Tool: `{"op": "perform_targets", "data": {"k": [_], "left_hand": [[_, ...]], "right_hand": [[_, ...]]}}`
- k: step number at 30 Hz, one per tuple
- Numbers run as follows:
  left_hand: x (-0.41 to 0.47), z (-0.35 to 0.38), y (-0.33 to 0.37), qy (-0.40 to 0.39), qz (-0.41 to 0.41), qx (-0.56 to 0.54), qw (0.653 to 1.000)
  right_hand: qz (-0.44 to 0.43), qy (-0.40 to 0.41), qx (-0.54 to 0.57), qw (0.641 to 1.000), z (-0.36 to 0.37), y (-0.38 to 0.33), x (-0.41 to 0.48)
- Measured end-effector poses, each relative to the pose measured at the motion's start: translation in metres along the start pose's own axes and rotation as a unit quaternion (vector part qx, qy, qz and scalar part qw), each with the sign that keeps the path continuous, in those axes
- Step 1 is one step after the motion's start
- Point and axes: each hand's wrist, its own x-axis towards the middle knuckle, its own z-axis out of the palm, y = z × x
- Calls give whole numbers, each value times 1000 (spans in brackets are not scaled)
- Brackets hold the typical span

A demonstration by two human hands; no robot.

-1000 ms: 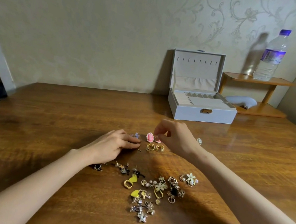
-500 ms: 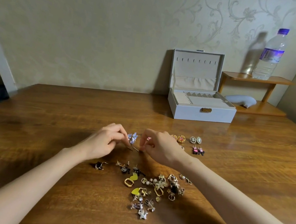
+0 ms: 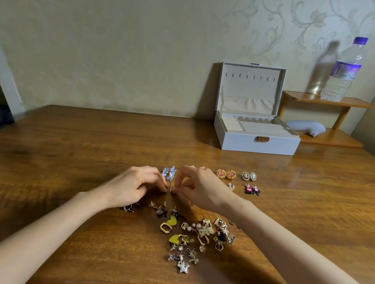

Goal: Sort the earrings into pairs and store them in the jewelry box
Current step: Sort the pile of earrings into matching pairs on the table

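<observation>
Two hands meet over the table (image 3: 78, 150). The right hand (image 3: 201, 190) pinches the thin hook wire of the blue flower earrings (image 3: 169, 172), thumb and forefinger pressed together. The left hand (image 3: 134, 188) has its fingers curled, tips just beside that wire; I cannot tell whether it grips. Nearer lies the unsorted heap of earrings (image 3: 196, 237). Right of the hands lie pink-and-gold studs (image 3: 225, 173), cameo studs (image 3: 249, 176) and black-and-pink drops (image 3: 252, 189). The jewelry box (image 3: 254, 145) stands open, far right.
</observation>
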Motion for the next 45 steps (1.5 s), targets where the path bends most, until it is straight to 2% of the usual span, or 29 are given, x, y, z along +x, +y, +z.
{"op": "perform_targets", "data": {"k": [7,19,25,34,40,45], "left_hand": [[-6,-3,1,2,-9,3,1000],[-13,-4,8,-7,-29,-3,1000],[-15,-7,14,37,-39,0,999],[-24,-9,22,49,-38,-7,998],[-19,-8,27,92,-66,11,994],[-19,-2,20,62,-67,59,994]], "right_hand": [[-2,8,-2,1000,-6,0,-3],[-22,-53,-60,997,1,2,-5],[-24,-24,-92,995,-1,-1,-4],[-17,-60,-93,994,-3,4,-7],[-18,-43,-130,990,1,0,-2],[3,-43,-134,990,4,5,-5]]}}
